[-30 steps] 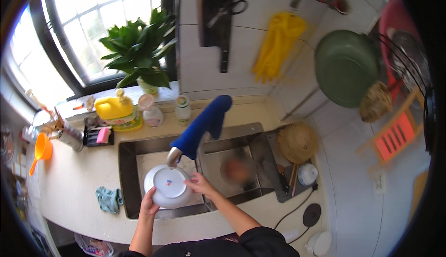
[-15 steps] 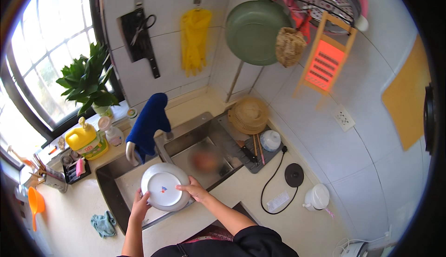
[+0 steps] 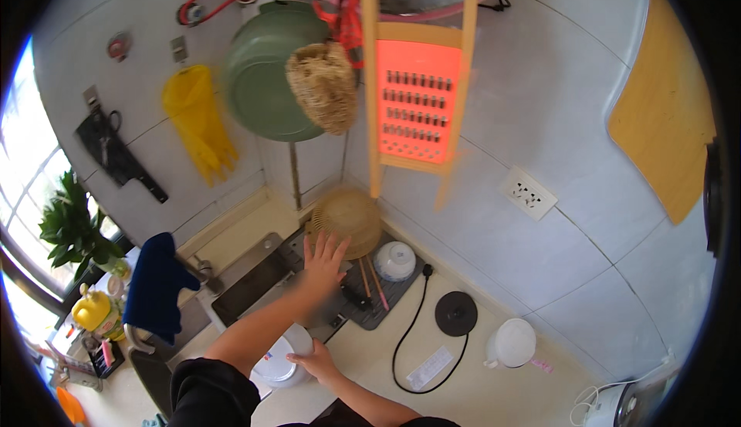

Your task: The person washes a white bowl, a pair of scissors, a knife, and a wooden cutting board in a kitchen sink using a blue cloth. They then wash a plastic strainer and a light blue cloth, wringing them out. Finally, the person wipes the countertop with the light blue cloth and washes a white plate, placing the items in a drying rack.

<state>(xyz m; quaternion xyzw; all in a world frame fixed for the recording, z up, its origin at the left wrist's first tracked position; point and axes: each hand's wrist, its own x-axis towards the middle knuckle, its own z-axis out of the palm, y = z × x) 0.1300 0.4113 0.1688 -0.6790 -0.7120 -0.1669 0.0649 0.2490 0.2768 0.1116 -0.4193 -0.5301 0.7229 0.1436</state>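
Note:
My left hand (image 3: 323,263) is stretched out over the sink's far right corner, fingers spread, holding nothing. Its fingertips overlap the near side of a tan woven-look basket (image 3: 356,222); I cannot tell whether they touch. Low in the view, my right hand (image 3: 315,361) grips the right rim of a white plate (image 3: 282,367), whose underside faces up. My left forearm hides part of the plate and of the sink (image 3: 247,280). Beside the basket, a grey drying mat (image 3: 407,289) bears a white bowl (image 3: 396,262), chopsticks (image 3: 377,280) and a black-handled knife (image 3: 355,298).
A blue cloth (image 3: 158,288) drapes over the faucet. Right of the mat lie a black cord (image 3: 397,350), a round black base (image 3: 456,313) and a white lidded cup (image 3: 513,343). Overhead hang a green pan (image 3: 266,79), a loofah (image 3: 324,87) and an orange grater (image 3: 419,103).
My left hand has let go of the plate and reached forward to the basket. My right hand keeps the plate, now lower. The view has swung to the right.

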